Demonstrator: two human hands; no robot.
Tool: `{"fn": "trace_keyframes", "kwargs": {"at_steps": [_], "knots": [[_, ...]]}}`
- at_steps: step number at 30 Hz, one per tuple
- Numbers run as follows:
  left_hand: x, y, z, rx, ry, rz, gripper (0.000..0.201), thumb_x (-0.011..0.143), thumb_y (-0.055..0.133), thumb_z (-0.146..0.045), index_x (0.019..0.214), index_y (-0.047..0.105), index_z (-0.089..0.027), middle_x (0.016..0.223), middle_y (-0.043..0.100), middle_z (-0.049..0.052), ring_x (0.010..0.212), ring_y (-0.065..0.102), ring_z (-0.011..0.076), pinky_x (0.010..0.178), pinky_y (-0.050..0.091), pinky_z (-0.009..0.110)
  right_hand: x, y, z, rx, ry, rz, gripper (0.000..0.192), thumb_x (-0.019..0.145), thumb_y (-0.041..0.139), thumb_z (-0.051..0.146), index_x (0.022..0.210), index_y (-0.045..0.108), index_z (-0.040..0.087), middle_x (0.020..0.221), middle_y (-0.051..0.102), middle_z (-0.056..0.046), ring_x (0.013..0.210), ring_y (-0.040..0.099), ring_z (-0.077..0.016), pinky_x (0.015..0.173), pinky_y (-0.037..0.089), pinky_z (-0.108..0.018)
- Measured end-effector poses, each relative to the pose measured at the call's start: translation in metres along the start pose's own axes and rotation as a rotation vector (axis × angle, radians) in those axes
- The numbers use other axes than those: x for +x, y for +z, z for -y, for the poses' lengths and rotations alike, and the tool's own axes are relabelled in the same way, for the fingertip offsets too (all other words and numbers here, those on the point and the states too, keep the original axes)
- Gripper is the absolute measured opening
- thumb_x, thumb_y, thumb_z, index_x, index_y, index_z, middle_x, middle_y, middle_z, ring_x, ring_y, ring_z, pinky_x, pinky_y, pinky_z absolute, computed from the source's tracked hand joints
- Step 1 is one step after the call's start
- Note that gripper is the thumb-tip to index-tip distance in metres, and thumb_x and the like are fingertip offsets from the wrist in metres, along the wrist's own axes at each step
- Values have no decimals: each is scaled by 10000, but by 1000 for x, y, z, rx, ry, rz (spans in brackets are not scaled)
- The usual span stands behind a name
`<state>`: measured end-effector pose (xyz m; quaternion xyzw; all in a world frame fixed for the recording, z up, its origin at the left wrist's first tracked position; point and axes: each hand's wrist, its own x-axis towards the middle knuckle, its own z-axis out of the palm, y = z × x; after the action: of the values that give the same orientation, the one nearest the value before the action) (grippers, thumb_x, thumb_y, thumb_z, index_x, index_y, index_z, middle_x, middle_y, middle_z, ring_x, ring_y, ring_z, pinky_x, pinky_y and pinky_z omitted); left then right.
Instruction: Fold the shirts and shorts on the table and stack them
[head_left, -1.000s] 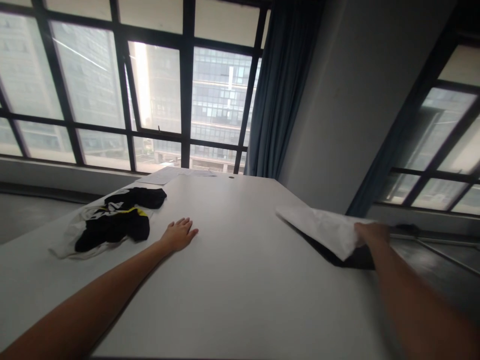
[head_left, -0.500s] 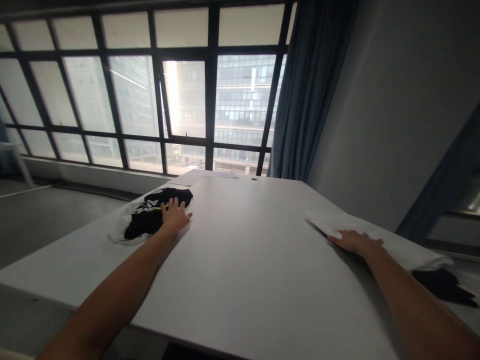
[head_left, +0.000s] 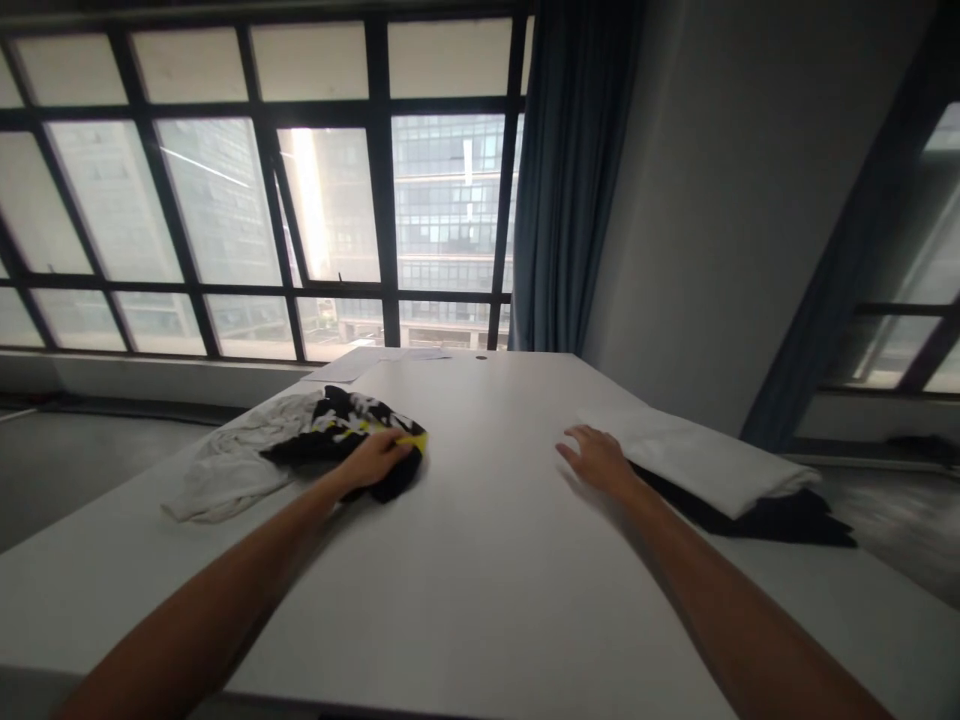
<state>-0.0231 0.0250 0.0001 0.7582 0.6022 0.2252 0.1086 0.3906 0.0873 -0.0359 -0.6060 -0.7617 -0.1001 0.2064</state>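
Observation:
My left hand is closed on a crumpled black garment with white and yellow patterning; its exact kind cannot be made out. Behind and to the left of it, a rumpled white garment lies on the table, partly against the black one. My right hand is over the table with fingers apart and nothing in them. Just to its right lies a folded white cloth, on top of folded black cloth.
The long white table reaches toward the windows. Sheets of paper lie at its far left corner, and a dark round spot marks the far end. A blue curtain hangs beyond, beside a grey wall.
My left hand has gripped the black garment and pulled it rightward, apart from much of the white one. My right hand has left the folded white cloth and moved left. The view has turned right.

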Motion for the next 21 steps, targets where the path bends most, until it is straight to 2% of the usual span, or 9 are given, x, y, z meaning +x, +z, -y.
{"fn": "trace_keyframes", "kwargs": {"at_steps": [1, 3, 5, 8, 10, 14, 16, 18, 21], "knots": [[-5, 11, -18, -49, 117, 116, 314, 900, 565, -479, 957, 710, -207, 969, 741, 34, 901, 663, 190, 841, 511, 258, -2, 1, 2, 26, -42, 18, 390, 942, 473, 381, 1252, 609, 186, 1331, 590, -144, 1252, 512, -287, 1101, 324, -466], [-16, 24, -43, -201, 397, 354, 370, 903, 557, -492, 1108, 695, -216, 1133, 724, 42, 1040, 653, 212, 946, 489, 289, -5, 5, 7, 77, -122, 64, 441, 901, 534, 337, 1305, 576, 163, 1363, 571, -152, 1274, 503, -277, 1099, 350, -436], [-22, 24, -50, -233, 498, 370, 451, 891, 554, -541, 1205, 655, -234, 1299, 655, 50, 1188, 593, 232, 1042, 437, 315, -9, 7, 11, 122, -180, 107, 522, 859, 576, 289, 1360, 534, 150, 1405, 539, -156, 1303, 484, -274, 1102, 360, -434], [-19, 14, -28, -68, 431, 222, 536, 870, 536, -595, 1271, 611, -247, 1441, 544, 57, 1311, 500, 253, 1123, 362, 346, -12, 7, 21, 175, -226, 143, 601, 813, 585, 213, 1406, 497, 178, 1448, 508, -133, 1329, 468, -265, 1120, 351, -443], [-12, 11, -4, 92, 301, 174, 586, 882, 485, -604, 1336, 565, -241, 1462, 520, 74, 1323, 491, 272, 1128, 356, 384, -15, 6, 33, 219, -258, 159, 635, 795, 574, 169, 1422, 484, 197, 1467, 490, -119, 1346, 455, -255, 1133, 341, -447], [-2, 20, 31, 271, 63, 225, 723, 874, 457, -626, 1453, 451, -193, 1512, 447, 129, 1373, 432, 317, 1128, 350, 443, -23, 7, 71, 336, -388, 168, 573, 835, 562, 195, 1406, 515, 172, 1472, 482, -130, 1349, 457, -250, 1141, 348, -421], [0, 25, 39, 282, 55, 254, 772, 843, 497, -642, 1473, 427, -201, 1563, 361, 124, 1439, 316, 333, 1158, 293, 469, -28, 9, 89, 378, -498, 191, 475, 888, 539, 260, 1355, 574, 177, 1429, 532, -123, 1305, 507, -240, 1118, 383, -390], [2, 25, 47, 257, 77, 274, 782, 824, 519, -646, 1483, 414, -239, 1583, 324, 95, 1450, 292, 331, 1167, 272, 466, -30, 9, 99, 361, -570, 229, 408, 934, 498, 320, 1308, 618, 208, 1392, 571, -99, 1258, 550, -231, 1088, 412, -372], [5, 15, 66, 238, 23, 270, 806, 826, 504, -630, 1513, 355, -235, 1577, 345, 93, 1403, 389, 308, 1145, 312, 419, -27, 5, 99, 198, -490, 260, 400, 976, 437, 389, 1279, 643, 227, 1387, 578, -91, 1201, 592, -254, 1040, 442, -383]]}}
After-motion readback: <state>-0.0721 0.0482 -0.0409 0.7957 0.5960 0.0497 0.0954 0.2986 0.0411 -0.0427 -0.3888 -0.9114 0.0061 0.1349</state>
